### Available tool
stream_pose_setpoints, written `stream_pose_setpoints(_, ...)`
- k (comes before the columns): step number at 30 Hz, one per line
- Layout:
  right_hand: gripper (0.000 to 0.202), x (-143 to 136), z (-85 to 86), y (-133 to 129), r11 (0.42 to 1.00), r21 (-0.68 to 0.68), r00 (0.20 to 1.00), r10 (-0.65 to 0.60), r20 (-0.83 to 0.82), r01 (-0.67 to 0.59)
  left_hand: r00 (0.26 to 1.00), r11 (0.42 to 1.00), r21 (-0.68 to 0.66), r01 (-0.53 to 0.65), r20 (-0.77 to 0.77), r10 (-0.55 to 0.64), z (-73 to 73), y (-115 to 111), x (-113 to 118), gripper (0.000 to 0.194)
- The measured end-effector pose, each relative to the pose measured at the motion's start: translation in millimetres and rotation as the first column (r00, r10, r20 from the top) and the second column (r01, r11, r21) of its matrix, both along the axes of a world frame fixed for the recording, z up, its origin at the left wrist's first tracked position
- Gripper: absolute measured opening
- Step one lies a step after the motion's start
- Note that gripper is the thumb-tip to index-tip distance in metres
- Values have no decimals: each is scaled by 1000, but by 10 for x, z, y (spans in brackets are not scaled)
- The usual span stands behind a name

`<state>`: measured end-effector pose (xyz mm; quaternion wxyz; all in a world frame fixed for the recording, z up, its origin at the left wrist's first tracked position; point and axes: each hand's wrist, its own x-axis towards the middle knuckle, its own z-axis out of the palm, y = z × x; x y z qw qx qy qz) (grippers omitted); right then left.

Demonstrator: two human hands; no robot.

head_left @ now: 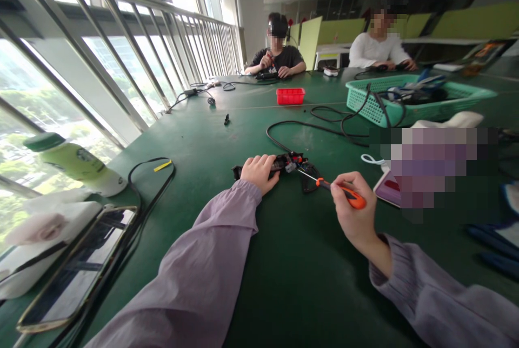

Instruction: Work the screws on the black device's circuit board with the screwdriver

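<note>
My left hand (259, 174) is wrapped over an opened black corded device (279, 164) lying on the green table, pressing it down. Its right end shows a grey part, something red and thin wires. My right hand (353, 208) grips an orange and black screwdriver (352, 196). The screwdriver's thin shaft slants left, and its tip is at the exposed wiring, though I cannot tell exactly what it touches. A dark flat piece (310, 179) lies by the device's right end, under the shaft.
A black cable (284, 122) runs from the device toward a green basket (365, 105) holding tools. Beyond are a red tray (290, 96) and a small black part (227, 119). At left are a phone (81, 267) and a bottle (77, 161). Two people sit across the table.
</note>
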<state>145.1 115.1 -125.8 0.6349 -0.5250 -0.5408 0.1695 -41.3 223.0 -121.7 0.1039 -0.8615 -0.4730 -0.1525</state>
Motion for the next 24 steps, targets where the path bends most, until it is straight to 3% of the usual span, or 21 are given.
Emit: stream_pose_setpoints(24, 10, 31, -32, 46, 1000, -18, 997, 8, -74, -9, 1000, 1000, 29, -4, -26, 5, -22, 14, 1, 38)
